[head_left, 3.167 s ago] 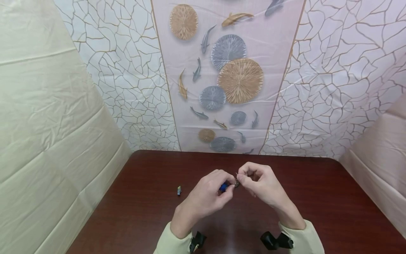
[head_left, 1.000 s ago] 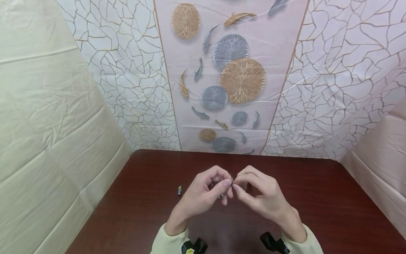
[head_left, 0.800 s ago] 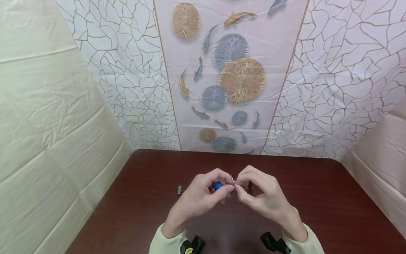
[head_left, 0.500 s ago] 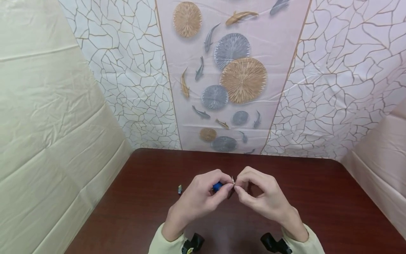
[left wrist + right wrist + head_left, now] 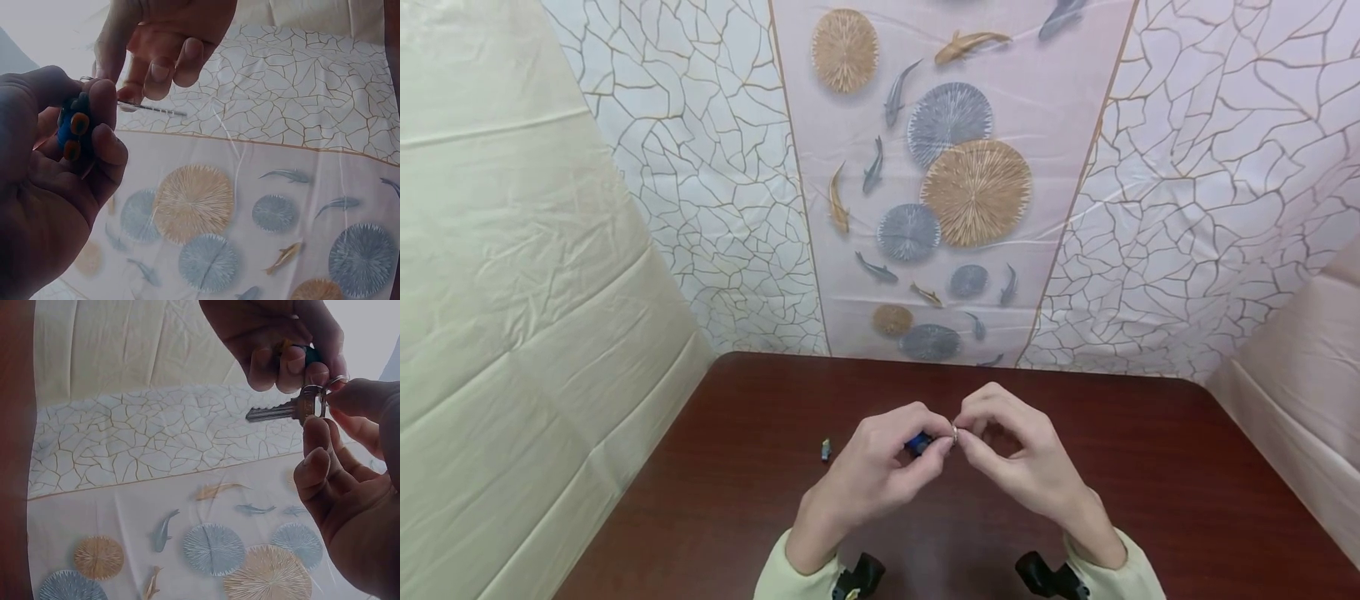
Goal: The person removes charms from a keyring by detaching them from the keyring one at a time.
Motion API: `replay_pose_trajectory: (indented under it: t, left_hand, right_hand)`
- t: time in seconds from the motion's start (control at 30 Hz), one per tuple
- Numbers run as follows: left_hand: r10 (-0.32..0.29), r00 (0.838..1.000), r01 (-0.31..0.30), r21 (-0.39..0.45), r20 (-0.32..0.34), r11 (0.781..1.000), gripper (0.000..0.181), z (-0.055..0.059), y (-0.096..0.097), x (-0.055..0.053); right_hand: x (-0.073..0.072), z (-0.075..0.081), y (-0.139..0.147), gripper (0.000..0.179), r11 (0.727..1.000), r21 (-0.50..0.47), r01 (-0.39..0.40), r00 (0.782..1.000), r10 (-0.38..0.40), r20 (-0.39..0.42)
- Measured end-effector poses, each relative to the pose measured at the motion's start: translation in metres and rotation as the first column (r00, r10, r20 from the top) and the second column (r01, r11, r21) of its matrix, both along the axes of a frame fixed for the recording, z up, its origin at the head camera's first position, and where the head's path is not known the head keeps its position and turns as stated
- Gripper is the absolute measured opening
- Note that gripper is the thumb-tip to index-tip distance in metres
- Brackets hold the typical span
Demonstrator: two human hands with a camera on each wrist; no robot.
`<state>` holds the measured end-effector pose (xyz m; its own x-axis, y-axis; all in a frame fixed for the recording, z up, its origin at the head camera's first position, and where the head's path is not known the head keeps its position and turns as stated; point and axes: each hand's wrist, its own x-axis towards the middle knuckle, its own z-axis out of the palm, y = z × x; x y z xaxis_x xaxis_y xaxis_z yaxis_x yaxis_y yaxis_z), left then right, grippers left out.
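In the head view my left hand (image 5: 880,458) and right hand (image 5: 1026,446) meet fingertip to fingertip above the table. A blue keychain charm (image 5: 917,443) is tucked in the left fingers; the left wrist view shows orange round parts on the charm (image 5: 76,128). Between both hands' fingertips is a metal key ring (image 5: 324,400), pinched by the right thumb and fingers. A silver key (image 5: 275,412) hangs at the ring, its toothed blade pointing away from the right fingers. Whether the key is threaded on the ring cannot be made out.
A small figure (image 5: 826,450), bluish with a yellowish top, stands on the dark red-brown table (image 5: 715,517) left of the left hand. A patterned cloth (image 5: 865,333) hangs behind the table, with pale fabric walls (image 5: 550,333) at the sides.
Over the last seconds both hands stay together while the left hand turns. The blue charm, mostly hidden a second ago, shows again between the left fingers. The small figure has stayed put.
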<state>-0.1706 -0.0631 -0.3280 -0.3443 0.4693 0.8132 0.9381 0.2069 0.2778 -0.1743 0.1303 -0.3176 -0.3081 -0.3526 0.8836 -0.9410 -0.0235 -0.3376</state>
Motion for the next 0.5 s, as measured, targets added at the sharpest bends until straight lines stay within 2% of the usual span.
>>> replay_pose_trajectory:
  t: [0.27, 0.37, 0.5]
  left_hand:
    - [-0.04, 0.998, 0.041, -0.02, 0.051, 0.999, 0.005, 0.001, 0.001, 0.003]
    - [-0.048, 0.997, 0.049, -0.021, 0.06, 0.999, 0.005, 0.001, 0.001, 0.005]
    - [-0.049, 0.998, 0.05, -0.016, 0.035, 0.999, 0.005, 0.002, 0.003, 0.007]
  right_hand:
    - [-0.004, -0.003, 0.002, 0.008, 0.996, -0.018, -0.086, 0.996, 0.085, -0.027]
    - [-0.005, -0.006, 0.004, 0.008, 0.993, -0.012, -0.121, 0.993, 0.121, 0.006]
    - [-0.006, -0.012, 0.008, 0.014, 0.985, -0.02, -0.173, 0.983, 0.173, 0.063]
